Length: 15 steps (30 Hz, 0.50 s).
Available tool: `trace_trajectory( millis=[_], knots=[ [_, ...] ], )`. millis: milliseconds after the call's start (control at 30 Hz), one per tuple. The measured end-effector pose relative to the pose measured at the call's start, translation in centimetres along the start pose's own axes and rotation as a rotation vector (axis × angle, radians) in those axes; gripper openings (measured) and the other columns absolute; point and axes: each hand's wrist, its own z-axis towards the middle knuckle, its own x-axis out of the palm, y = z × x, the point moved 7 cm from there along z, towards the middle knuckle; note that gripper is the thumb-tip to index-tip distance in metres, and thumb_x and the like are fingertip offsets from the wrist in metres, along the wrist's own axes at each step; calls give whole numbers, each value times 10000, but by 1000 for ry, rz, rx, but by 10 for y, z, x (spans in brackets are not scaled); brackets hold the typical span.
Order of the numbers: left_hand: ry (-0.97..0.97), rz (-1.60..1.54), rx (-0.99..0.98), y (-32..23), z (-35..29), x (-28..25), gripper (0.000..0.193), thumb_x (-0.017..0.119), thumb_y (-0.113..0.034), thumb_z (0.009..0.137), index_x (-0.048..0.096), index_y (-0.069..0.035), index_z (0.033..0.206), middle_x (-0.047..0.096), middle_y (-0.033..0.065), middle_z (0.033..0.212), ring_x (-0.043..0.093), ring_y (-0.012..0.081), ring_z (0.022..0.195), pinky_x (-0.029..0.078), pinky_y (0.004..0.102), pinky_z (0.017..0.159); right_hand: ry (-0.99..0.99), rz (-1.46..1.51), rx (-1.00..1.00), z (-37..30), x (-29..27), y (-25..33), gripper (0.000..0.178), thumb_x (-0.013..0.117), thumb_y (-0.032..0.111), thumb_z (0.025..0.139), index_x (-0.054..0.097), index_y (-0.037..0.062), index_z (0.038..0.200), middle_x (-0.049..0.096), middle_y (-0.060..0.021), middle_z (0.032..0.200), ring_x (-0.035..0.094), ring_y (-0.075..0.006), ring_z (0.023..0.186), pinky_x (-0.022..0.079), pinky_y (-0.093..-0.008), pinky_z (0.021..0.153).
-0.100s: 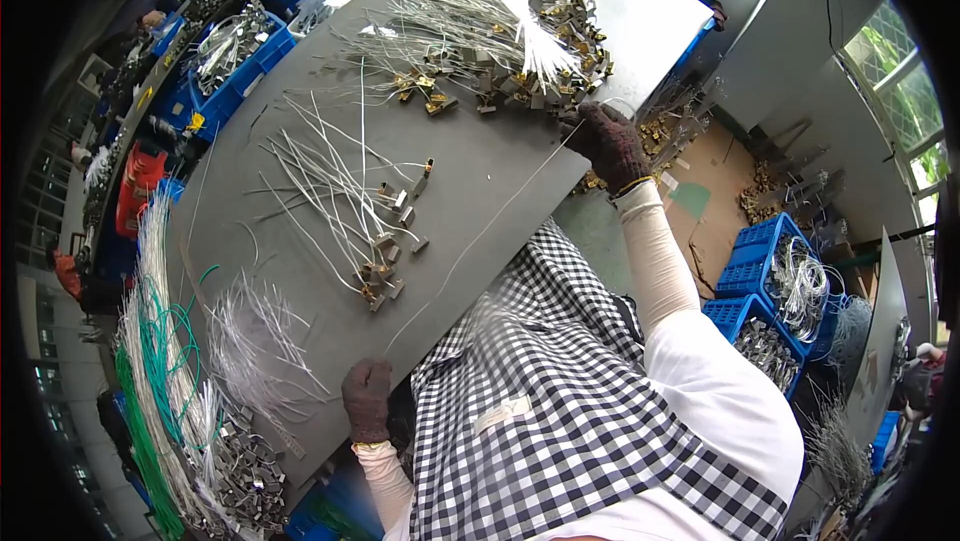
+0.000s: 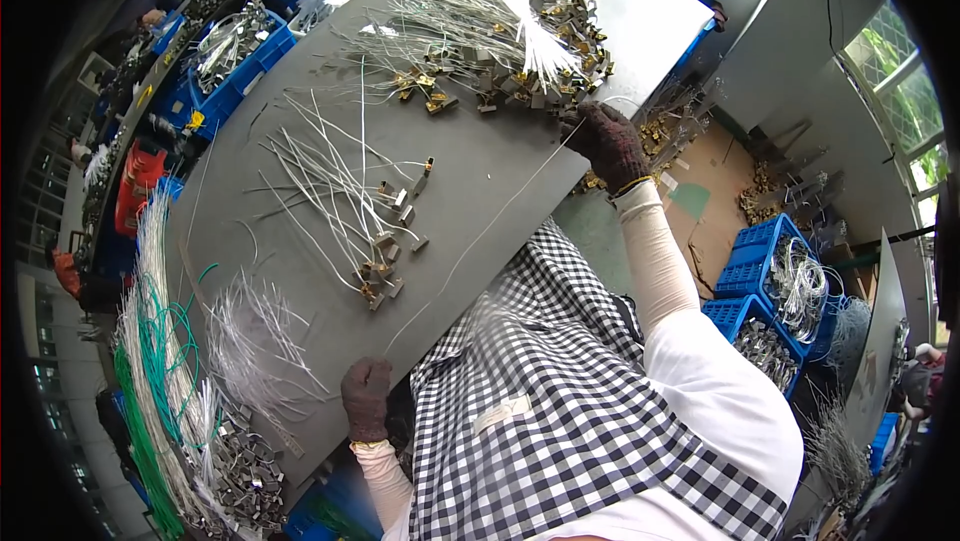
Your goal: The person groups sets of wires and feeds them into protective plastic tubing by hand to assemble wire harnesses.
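Note:
A thin pale wire [image 2: 500,211] runs in a loose line over the grey tabletop [image 2: 480,151], one end at each of my hands. My left hand [image 2: 367,401], in a dark knitted glove, is closed on the lower end by the table's near edge. At the right edge, my gloved right hand [image 2: 608,146] pinches the upper end; whether a metal piece is also in its fingers cannot be made out. Between the hands and the table's middle lies a small group of white wires with metal clips [image 2: 378,271] on their ends.
A big heap of clipped wires [image 2: 450,11] covers the far part of the table. Loose clear strands [image 2: 255,341] and a long bundle with green ties [image 2: 165,341] lie at left. Blue crates [image 2: 750,261] stand on the floor at right, past scattered brass-coloured parts.

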Motion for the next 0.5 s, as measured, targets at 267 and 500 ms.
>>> trace_trajectory(
  millis=[267,500],
  knots=[
    [8,-112,-98,-29,2,8,217,609,-218,965,682,-36,871,522,-37,623,440,62,521,336,234,480,157,296,149,-16,36,-22,155,526,116,993,545,9,1104,562,-102,937,570,-227,860,513,-352,757],
    [86,-47,-136,-52,-13,15,211,636,-186,928,689,9,867,625,83,678,564,142,597,444,316,557,334,90,174,-35,83,-35,266,644,212,970,596,42,1169,678,-128,1051,687,-266,957,589,-418,881]
  ],
)
